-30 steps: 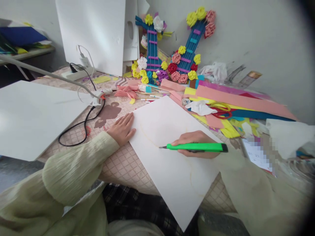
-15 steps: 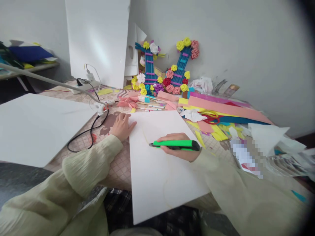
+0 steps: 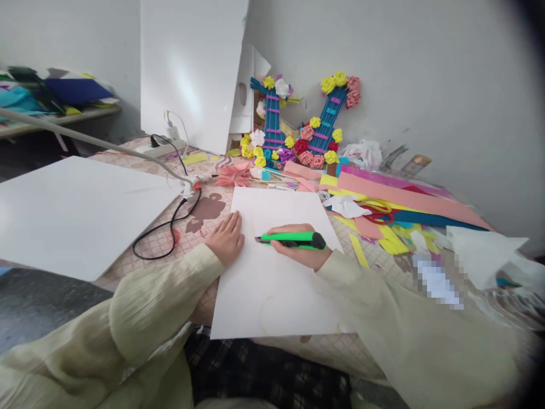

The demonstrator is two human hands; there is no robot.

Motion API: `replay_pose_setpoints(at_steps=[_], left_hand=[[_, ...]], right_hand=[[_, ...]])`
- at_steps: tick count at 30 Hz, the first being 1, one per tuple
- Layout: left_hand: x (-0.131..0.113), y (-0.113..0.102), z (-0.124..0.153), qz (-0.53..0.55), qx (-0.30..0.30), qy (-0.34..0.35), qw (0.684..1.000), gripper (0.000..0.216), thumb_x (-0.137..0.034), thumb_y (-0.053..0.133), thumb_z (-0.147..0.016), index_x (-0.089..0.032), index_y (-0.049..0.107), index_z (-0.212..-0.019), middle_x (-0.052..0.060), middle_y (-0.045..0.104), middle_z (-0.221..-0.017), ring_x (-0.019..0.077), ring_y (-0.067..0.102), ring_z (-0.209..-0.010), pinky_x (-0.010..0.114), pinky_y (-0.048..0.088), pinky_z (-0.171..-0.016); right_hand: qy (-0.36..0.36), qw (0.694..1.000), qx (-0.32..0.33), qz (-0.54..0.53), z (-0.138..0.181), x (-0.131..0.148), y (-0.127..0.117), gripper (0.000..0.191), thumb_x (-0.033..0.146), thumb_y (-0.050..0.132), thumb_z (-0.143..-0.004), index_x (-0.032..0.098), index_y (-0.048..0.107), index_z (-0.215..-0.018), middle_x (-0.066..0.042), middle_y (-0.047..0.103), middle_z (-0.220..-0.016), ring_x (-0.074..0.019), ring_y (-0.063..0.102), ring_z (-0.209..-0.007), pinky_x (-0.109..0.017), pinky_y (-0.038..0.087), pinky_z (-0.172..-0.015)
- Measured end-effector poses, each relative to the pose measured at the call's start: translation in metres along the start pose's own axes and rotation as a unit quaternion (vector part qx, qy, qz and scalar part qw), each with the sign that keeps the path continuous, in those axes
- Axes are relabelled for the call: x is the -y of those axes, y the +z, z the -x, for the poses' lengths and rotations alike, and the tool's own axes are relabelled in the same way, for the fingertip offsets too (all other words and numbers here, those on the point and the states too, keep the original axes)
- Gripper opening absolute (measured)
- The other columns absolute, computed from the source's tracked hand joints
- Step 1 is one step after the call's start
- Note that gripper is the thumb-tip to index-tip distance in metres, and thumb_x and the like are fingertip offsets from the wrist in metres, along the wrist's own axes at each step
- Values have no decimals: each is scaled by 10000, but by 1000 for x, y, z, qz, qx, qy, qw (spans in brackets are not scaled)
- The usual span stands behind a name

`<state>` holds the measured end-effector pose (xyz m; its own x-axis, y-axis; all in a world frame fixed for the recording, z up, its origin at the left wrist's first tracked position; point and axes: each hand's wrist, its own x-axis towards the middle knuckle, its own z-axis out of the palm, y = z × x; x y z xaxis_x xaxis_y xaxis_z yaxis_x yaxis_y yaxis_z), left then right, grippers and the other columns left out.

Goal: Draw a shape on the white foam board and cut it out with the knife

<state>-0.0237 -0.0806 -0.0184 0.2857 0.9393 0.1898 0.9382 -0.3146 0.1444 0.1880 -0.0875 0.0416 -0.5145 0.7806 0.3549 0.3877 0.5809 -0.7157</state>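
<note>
A white sheet of board [image 3: 272, 284] lies on the table in front of me, its near edge hanging over the table's front. My right hand [image 3: 298, 253] is closed round a green utility knife [image 3: 293, 238], held level with the blade tip pointing left over the sheet. My left hand [image 3: 225, 241] lies flat with fingers stretched out on the sheet's left edge, pressing it down. A faint curved line shows on the sheet.
A larger white board [image 3: 80, 213] lies to the left. A black cable [image 3: 170, 221] and a power strip [image 3: 164, 149] are behind it. Two blue paper-flower pieces [image 3: 298, 128] lean on the wall. Coloured paper strips [image 3: 404, 199] and red scissors [image 3: 377, 215] lie to the right.
The white sheet has turned so its edges sit squarer to me. My right hand with the knife has moved left, closer to my left hand.
</note>
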Motion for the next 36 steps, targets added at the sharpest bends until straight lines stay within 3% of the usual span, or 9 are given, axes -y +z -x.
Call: replay_pose_setpoints(at_steps=[9,29,36], left_hand=[[-4,0,3,-29,-10,-3,1000,531,-258,248,-874,-3,360,-1327,178,331,-1428,262,288,-1326,406,241,-1085],[-6,-2,2,-31,14,-15,999,533,-265,236,-879,-13,337,-1338,174,314,-1438,244,268,-1337,423,206,-1096],[-4,-3,2,-34,26,-11,999,542,-271,214,-883,-7,332,-1342,165,298,-1447,247,254,-1341,425,197,-1098]], right_hand=[[-26,997,56,55,-6,1,-11,203,161,569,-740,152,700,-895,-37,718,-878,-129,673,-764,-216,539,-754],[-34,995,55,73,1,-2,-18,190,174,571,-747,183,701,-886,-13,720,-862,-135,676,-747,-221,544,-720],[-94,987,94,93,1,-10,-28,194,188,558,-776,159,690,-915,-35,716,-851,-117,663,-720,-199,521,-680]])
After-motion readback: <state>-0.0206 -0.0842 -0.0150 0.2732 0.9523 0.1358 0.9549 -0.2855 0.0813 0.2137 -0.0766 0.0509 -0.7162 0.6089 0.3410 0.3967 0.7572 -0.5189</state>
